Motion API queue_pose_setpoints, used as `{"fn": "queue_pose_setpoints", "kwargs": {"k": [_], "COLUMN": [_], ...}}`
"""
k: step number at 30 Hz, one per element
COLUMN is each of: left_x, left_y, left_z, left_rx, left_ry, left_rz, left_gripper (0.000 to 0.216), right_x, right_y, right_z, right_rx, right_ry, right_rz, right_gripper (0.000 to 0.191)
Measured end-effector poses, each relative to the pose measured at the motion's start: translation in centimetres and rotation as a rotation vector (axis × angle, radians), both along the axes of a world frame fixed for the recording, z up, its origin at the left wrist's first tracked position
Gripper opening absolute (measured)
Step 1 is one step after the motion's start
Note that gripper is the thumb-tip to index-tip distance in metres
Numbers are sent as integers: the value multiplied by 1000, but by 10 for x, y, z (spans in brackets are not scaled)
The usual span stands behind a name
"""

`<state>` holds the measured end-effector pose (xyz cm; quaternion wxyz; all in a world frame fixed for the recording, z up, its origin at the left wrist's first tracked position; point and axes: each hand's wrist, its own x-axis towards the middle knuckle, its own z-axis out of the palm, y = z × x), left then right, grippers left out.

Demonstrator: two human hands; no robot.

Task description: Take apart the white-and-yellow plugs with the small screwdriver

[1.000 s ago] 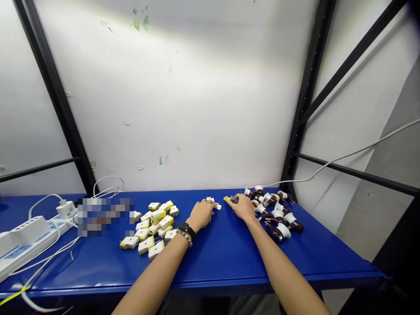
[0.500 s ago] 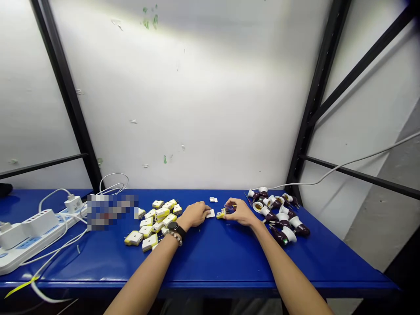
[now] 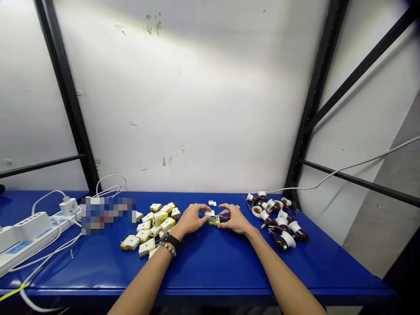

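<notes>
My left hand (image 3: 192, 220) and right hand (image 3: 236, 220) met near the far edge of a blue workbench (image 3: 210, 271), fingers curled inward. Between them lay a yellow-and-white plug (image 3: 214, 221), touching or just off my right fingertips (image 3: 223, 217). A small white plug piece (image 3: 210, 213) sat at my left fingertips (image 3: 204, 211). I could not tell whether either hand gripped anything. Two more white pieces (image 3: 212, 203) lay nearer the far edge. A pile of yellow-and-white plugs (image 3: 154, 227) stood left of my hands, dark-bodied lamp holders (image 3: 278, 221) crowded the right, and a white power strip (image 3: 19, 238) ran along the left end.
</notes>
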<state>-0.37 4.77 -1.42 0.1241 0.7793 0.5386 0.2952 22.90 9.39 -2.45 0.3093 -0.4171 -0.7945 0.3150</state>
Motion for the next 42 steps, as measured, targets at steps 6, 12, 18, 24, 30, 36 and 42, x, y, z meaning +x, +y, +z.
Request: {"fn": "queue_pose_setpoints", "kwargs": {"k": [6,12,18,24,30,36,42], "left_x": [9,10,10,7,4,12,-9], "left_y": [-1,2,3,5,6,-9,-14], "left_z": [-10,-13,-16,-16,-11,1,16], "left_rx": [-29,-61,-81,-91,-103,-55,-8], "left_ry": [-51,-87,-112,-80,-31,11,-12], "left_rz": [-67,-91,-81,-75,-101,-125,-54], "left_gripper": [25,23,27,32,32,29,37], "right_x": [-4,-4,-4,-4,-6,-8,-3], "right_y": [2,3,1,0,-1,-3,-1], "right_z": [-8,-9,-4,-4,-3,-3,10], "right_rx": [5,-2,-19,-29,-56,-70,-69], "right_ry": [22,22,14,23,48,118,282], "right_rz": [7,10,20,20,29,36,-12], "right_gripper": [86,83,79,80,82,77,40]}}
